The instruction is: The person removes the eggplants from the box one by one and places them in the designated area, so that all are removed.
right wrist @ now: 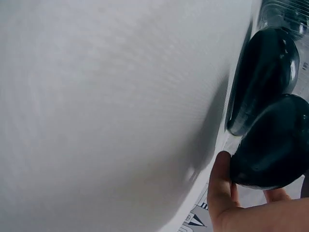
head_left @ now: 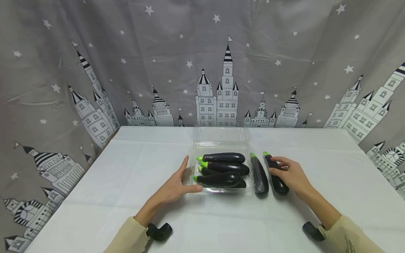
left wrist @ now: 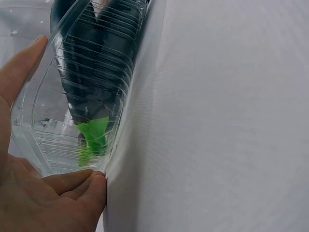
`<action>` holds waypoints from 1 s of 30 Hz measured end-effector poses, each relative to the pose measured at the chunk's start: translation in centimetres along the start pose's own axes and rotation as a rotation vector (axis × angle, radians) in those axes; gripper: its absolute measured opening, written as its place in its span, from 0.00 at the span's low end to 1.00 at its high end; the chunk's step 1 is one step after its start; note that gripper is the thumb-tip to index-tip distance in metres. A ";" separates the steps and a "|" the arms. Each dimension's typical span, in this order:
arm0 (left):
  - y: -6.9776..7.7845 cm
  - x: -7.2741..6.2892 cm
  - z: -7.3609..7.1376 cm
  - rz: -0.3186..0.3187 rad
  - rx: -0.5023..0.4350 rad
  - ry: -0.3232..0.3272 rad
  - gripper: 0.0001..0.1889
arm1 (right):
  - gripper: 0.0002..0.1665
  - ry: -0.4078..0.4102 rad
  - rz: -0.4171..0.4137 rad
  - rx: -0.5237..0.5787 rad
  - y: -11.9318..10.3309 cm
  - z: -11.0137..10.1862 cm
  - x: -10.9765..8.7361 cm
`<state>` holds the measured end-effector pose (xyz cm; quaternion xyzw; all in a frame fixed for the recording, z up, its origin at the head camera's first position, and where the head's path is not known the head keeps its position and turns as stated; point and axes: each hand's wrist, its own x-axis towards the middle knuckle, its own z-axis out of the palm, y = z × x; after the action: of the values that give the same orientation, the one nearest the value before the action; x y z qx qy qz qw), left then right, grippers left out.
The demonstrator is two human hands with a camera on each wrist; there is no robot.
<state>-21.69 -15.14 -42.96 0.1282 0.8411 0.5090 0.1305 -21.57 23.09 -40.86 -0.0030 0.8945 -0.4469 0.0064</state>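
A clear plastic container (head_left: 221,190) holds several dark eggplants, among them a front eggplant (head_left: 219,179) lying across others, green stems toward the left. My left hand (head_left: 174,186) spans the container's left end, thumb at the front corner and fingers against its side; the left wrist view shows the fingers (left wrist: 72,186) touching its wall. Just right of the container lies a loose eggplant (head_left: 260,177). Beside that one, my right hand (head_left: 292,175) holds another eggplant (head_left: 280,185) between thumb and fingers, its rounded end toward me. Whether it touches the table cannot be told.
The container's clear lid (head_left: 221,134) lies folded back toward the far edge. A white cloth (head_left: 142,158) covers the table. Behind it hangs a grey curtain (head_left: 158,42) printed with castles and stars. Black devices are strapped at both wrists.
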 end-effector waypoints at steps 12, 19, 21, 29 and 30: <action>0.1 0.0 0.0 -0.002 -0.023 -0.005 0.65 | 0.28 -0.038 -0.023 -0.044 0.7 0.1 0.3; 0.0 0.0 0.0 -0.003 -0.026 -0.003 0.65 | 0.26 -0.064 -0.020 -0.034 0.8 0.2 0.3; -0.1 0.0 0.0 -0.006 -0.021 0.000 0.65 | 0.26 -0.062 -0.013 -0.025 0.7 0.1 0.2; -0.2 0.0 0.1 -0.022 -0.015 -0.004 0.65 | 0.29 -0.106 -0.009 -0.025 0.6 -1.1 -0.4; -0.2 0.0 0.1 -0.023 -0.015 -0.004 0.65 | 0.30 -0.123 -0.007 -0.022 0.7 -1.3 -0.5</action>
<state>-21.65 -15.15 -43.20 0.1187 0.8385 0.5134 0.1388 -21.09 24.51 -40.64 -0.0340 0.8973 -0.4360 0.0599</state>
